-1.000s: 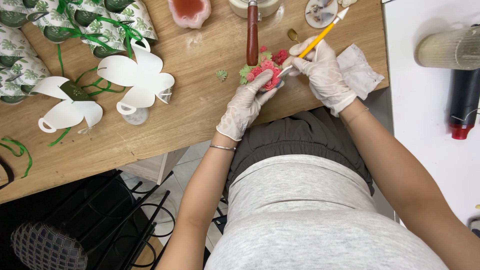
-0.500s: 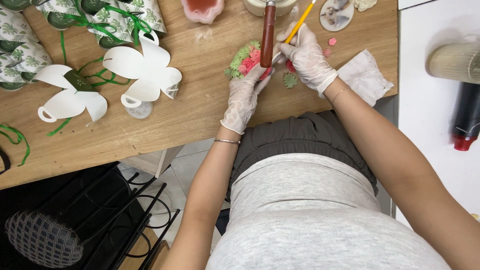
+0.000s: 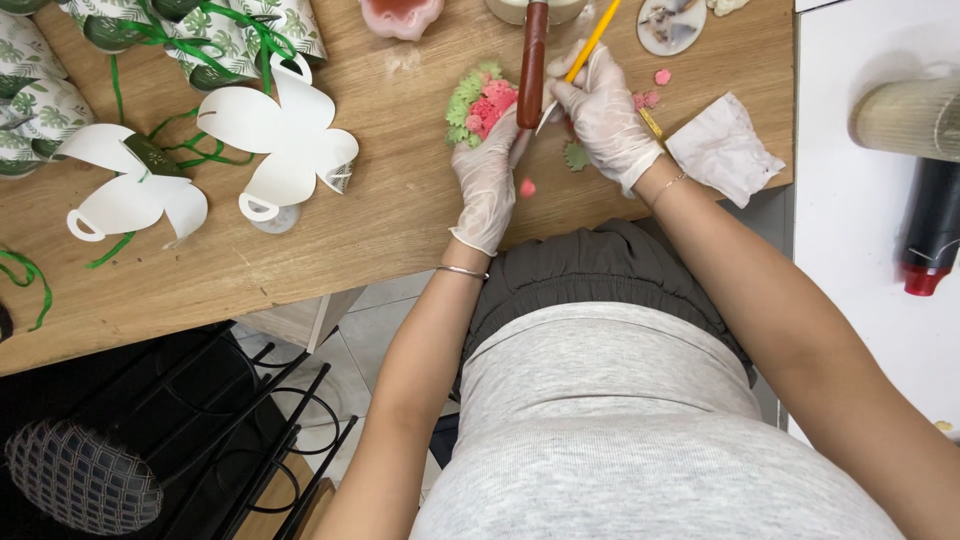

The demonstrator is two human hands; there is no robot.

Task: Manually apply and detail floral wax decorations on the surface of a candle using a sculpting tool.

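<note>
One wooden surface (image 3: 380, 215) fills the upper part of the view, and the person sits against its near edge. Two white cut-out paper shapes (image 3: 275, 140) lie flat on its left half, beside a cluster of leaf-printed wrapped parcels (image 3: 60, 80) tied with green ribbon; how many parcels there are cannot be told, since the frame cuts them off. One crumpled white tissue (image 3: 728, 150) lies near the right edge. One brown wooden handle (image 3: 532, 62) runs down from the top edge and ends between the two hands.

Two gloved hands work at the far edge. The left hand (image 3: 487, 180) has its grip closed around the underside of one posy of pink and green flowers (image 3: 480, 100), which sits just above the fingertips and to the left of the handle. The right hand (image 3: 607, 115) has its grip pinching one yellow-handled tool (image 3: 592, 40), whose shaft slants up and away from the flowers.

Loose small pieces: one green leaf (image 3: 576, 155) just under the right hand, one pink bit (image 3: 526, 187) beside the left hand, and two pink bits (image 3: 655, 85) right of the right hand.
</note>
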